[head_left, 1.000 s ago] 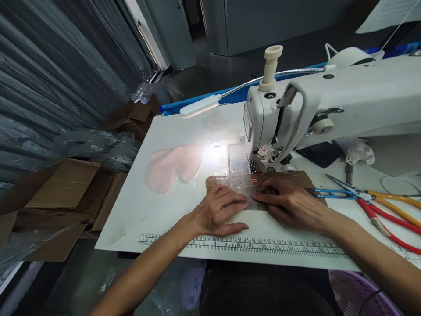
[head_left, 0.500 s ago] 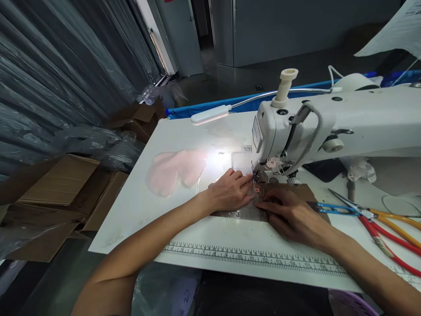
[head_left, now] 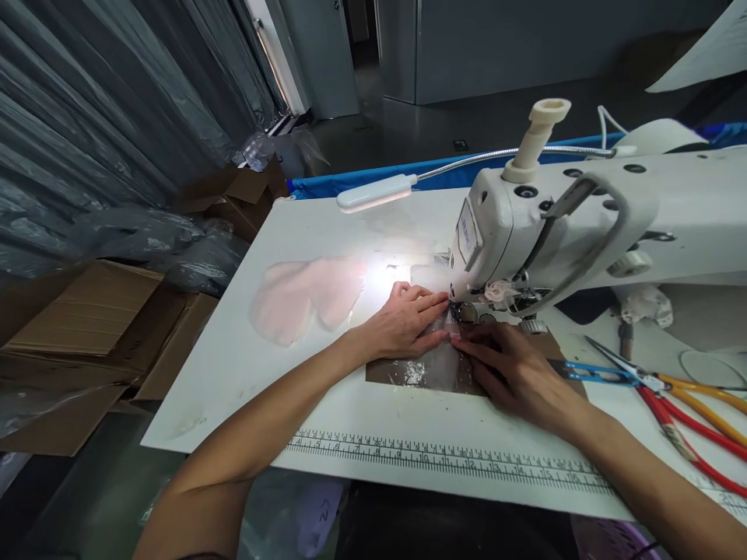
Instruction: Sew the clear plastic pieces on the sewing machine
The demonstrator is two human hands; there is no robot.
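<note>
We press the clear plastic workpiece [head_left: 429, 365] flat with the left hand [head_left: 408, 323] and right hand [head_left: 513, 369], fingers extended, gripping nothing. It lies on the sewing table [head_left: 280, 389], leading edge at the sewing machine [head_left: 560, 225] presser foot. Stitching appears barely begun; the remaining length lies unfed.

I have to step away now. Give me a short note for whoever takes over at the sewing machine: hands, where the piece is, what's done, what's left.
Left hand: flat, fingers pressing the clear plastic piece close by the presser foot.
Right hand: flat on the same piece, fingertips next to the foot.
The piece lies on a brown board on the white table, its far edge at the sewing machine head.
Done: piece brought up to the foot. Whether any stitching exists cannot be seen.
Left: likely the seam itself.
Nearby: blue snips, pink fabric.
</note>
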